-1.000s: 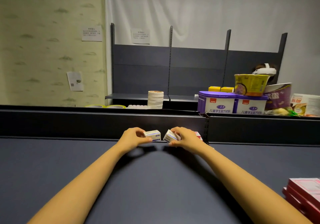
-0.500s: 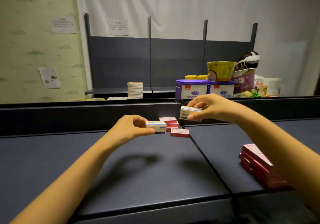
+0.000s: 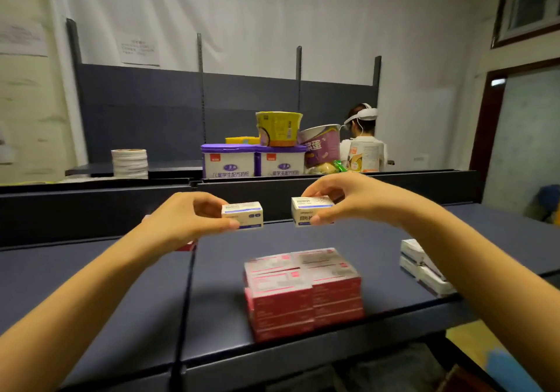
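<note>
left white box (image 3: 242,215) is held in the air above the dark shelf (image 3: 91,270), just behind the stack of red boxes (image 3: 303,291). left hand (image 3: 185,219) pinches it at one end, thumb under the lower edge and fingers curled over the top. the box is level, with a long side facing the camera.

right white box (image 3: 309,208) is at about the same height, near the first but apart from it, with a clear gap between them. right hand (image 3: 348,199) grips it from the opposite end, fingers arched over the top and thumb tip pressed on the lower front edge.

both forearms are bare, run up from the lower corners of the view, converge toward the middle, and are raised off the shelf surface.

the stack of red boxes stands on the shelf below the two hands, near the front lip, several layers high. a single red box (image 3: 189,245) shows partly behind the left wrist. a small pile of white boxes (image 3: 421,267) lies on the shelf under the right forearm.

behind the shelf's back wall are two purple-lidded tubs (image 3: 228,161), a yellow bowl (image 3: 278,128) on top of them, and a stack of white round lids (image 3: 129,162) further left. a person in a white headset (image 3: 362,125) stands beyond, back turned.
</note>
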Action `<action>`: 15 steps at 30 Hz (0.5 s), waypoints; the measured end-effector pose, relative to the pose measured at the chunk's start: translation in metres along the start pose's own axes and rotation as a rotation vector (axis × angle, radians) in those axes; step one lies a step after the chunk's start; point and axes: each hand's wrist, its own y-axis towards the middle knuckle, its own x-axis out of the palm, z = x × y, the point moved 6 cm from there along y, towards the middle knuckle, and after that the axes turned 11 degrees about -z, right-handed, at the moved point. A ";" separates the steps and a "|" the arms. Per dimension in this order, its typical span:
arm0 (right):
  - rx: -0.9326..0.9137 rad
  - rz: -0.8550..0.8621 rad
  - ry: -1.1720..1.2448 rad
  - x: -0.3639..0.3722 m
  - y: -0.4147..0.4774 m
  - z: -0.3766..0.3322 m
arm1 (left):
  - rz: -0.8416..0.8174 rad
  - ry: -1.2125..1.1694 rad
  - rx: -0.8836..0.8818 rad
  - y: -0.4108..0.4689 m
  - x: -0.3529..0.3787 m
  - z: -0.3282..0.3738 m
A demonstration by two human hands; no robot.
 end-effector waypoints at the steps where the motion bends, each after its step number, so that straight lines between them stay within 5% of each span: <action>1: -0.017 -0.002 -0.012 -0.011 -0.008 0.014 | 0.012 0.006 0.000 0.004 0.013 0.012; 7: -0.062 -0.076 -0.022 -0.067 -0.048 0.104 | 0.053 0.015 0.023 0.028 0.097 0.092; 15: -0.009 -0.171 0.017 -0.108 -0.072 0.207 | -0.119 0.060 -0.040 0.076 0.204 0.149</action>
